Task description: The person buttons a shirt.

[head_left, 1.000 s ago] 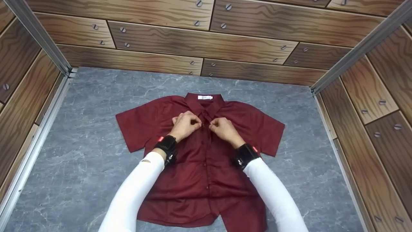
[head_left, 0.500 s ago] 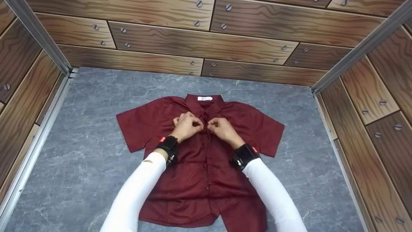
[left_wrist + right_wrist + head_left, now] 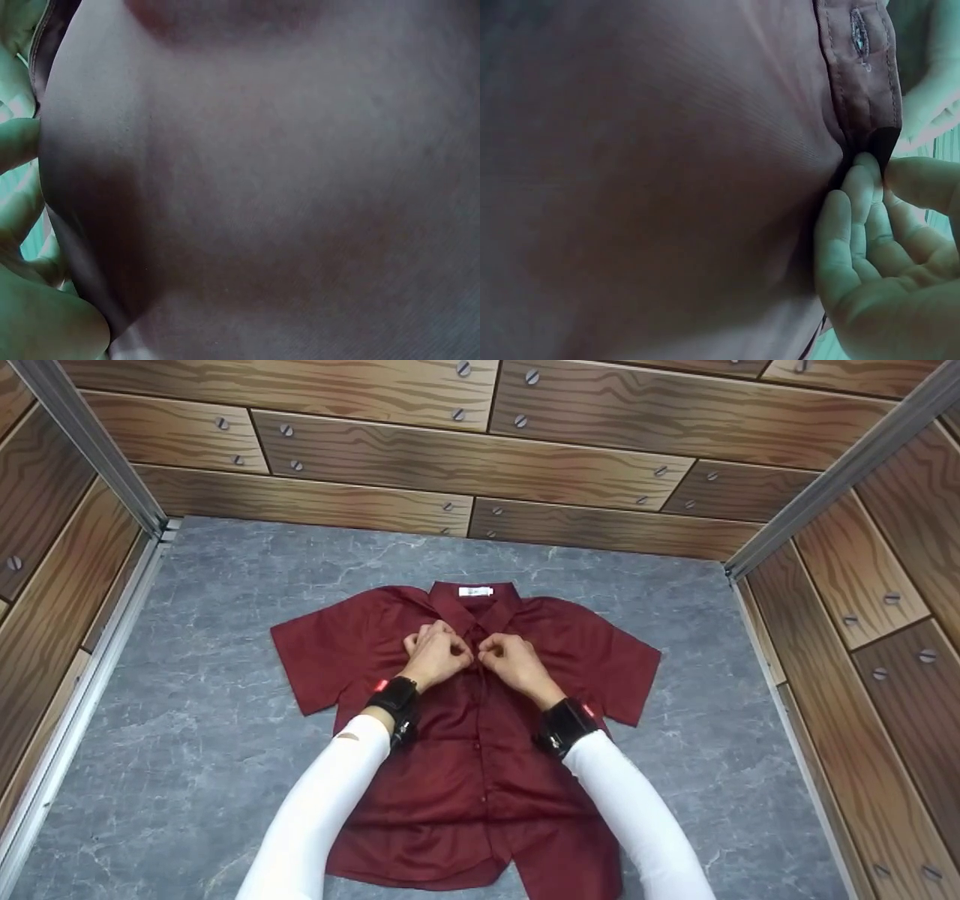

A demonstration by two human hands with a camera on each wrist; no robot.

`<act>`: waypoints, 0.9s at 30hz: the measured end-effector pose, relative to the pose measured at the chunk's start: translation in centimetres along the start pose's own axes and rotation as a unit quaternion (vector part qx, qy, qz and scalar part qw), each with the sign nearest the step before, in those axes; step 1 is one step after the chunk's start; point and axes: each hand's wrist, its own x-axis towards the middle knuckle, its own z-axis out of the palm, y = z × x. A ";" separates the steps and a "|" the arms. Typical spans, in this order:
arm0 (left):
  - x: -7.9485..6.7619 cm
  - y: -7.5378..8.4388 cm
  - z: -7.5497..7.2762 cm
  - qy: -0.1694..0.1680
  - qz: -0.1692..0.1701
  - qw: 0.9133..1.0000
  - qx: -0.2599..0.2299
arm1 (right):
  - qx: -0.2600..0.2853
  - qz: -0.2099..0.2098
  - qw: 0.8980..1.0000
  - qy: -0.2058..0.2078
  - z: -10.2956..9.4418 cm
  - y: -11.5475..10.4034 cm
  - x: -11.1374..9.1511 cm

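A dark red short-sleeved shirt (image 3: 420, 765) lies front up, its collar at the far end with a white label (image 3: 475, 592) inside. Just below the collar, my left hand (image 3: 437, 655) pinches the front edge; in the left wrist view its fingers (image 3: 45, 315) show at the left, against the cloth. My right hand (image 3: 516, 661) is close beside it, fingertips nearly meeting the left ones. The right wrist view shows its thumb and fingers (image 3: 840, 225) gripping the folded placket edge below a stitched buttonhole (image 3: 860, 34). Whatever lies between the fingertips is hidden.
Grey marbled table surface (image 3: 187, 720) surrounds the shirt. Wood-patterned panels (image 3: 375, 450) wall the back and both sides, with metal rails (image 3: 97, 442) along the corners. Small buttons (image 3: 477, 746) run down the shirt's front.
My right hand has shifted left, bringing the placket edge up to my left hand's fingertips. The left hand has moved slightly right, and the collar has slid a little nearer.
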 end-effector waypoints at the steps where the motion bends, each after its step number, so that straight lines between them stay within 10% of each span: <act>1: 0.0 0.0 0.0 -0.001 -0.001 1.000 0.001 | -0.004 -0.004 1.000 0.001 0.0 0.0 0.0; 27: 0.0 0.3 0.0 -0.009 -0.024 1.000 -0.003 | -0.074 -0.059 0.995 0.028 0.8 -0.2 -0.5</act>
